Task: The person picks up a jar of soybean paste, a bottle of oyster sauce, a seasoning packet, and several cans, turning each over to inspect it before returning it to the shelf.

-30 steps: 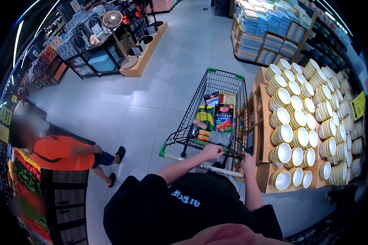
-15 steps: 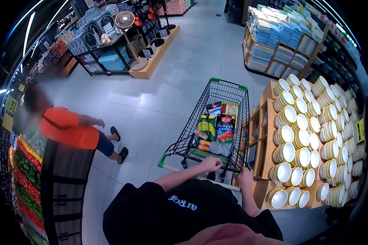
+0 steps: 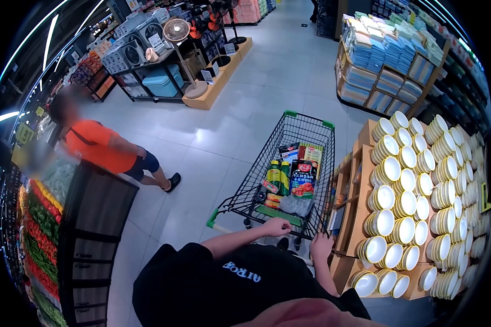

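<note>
Left hand (image 3: 278, 226) is curling shut at the rear edge of the shopping cart (image 3: 255, 170), knuckles up. Whether it is wrapping the cart handle (image 3: 219, 225) or the wire rim just ahead of it, cannot tell. Right hand (image 3: 321, 246) is closing narrow on the rear right corner of the cart, fingers hidden behind the frame. Both forearms are reaching out from a black shirt (image 3: 240, 283).

The cart is standing on the tiled floor (image 3: 202, 136), its right side running just beside the wooden bowl display (image 3: 360, 180). Inside the basket, green bottles (image 3: 278, 175) are standing upright near the middle and a dark red packet (image 3: 303, 177) is leaning just right of them. More packets (image 3: 309, 151) are sitting toward the front right corner. Clear bags (image 3: 294, 204) are lying at the rear edge.

Against half a second ago, both hands are keeping the same grips. The cart is sitting slightly further right and lower in view (the head is moving too, so real travel is hard to split off). The bowl display is showing more of its bottom row. The person in an orange shirt (image 3: 101, 146) is now walking higher in view, past the far corner of the black produce stand (image 3: 93, 218), well apart from the cart. The standing fan (image 3: 176, 30) and the shelf of blue packs (image 3: 382, 54) are sitting larger and nearer to the top edge.
</note>
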Demonstrator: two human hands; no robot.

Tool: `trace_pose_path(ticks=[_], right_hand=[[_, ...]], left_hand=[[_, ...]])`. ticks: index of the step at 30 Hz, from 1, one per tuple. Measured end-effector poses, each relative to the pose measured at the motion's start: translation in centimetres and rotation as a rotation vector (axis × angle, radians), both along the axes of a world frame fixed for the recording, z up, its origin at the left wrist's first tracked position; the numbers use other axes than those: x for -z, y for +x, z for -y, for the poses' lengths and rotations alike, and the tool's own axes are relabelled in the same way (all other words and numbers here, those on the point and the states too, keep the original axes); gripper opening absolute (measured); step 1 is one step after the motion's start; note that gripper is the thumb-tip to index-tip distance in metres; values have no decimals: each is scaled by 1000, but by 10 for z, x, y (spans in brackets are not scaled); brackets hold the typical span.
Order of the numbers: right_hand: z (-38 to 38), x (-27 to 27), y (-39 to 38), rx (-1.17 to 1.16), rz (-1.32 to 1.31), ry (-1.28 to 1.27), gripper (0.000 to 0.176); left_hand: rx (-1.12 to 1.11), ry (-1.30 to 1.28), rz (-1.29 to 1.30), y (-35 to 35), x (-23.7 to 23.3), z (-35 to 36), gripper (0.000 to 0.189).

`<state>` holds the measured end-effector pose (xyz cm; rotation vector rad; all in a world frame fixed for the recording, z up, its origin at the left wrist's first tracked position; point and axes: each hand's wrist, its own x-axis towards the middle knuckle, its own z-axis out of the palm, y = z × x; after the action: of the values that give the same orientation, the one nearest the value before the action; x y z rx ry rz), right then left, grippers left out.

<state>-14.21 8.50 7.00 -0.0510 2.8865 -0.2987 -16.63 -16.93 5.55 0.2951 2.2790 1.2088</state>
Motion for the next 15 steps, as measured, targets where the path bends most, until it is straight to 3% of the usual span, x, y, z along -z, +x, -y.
trace_pose_path(ticks=[6,9,12,15], right_hand=[[5,17,-3,-160,-379,12,13],[8,12,-12,-223,-414,-117,14],[24,-5,-25,-120,-299,-470,12],[41,-1,-30,-212,-216,-520,21]], left_hand=[[-50,-17,-25,-1,-1,1,23],[-53,-115,-14,-3,-8,1,26],[-62,-77,-154,1,-14,6,32],[-50,-118,-334,12,-7,30,36]])
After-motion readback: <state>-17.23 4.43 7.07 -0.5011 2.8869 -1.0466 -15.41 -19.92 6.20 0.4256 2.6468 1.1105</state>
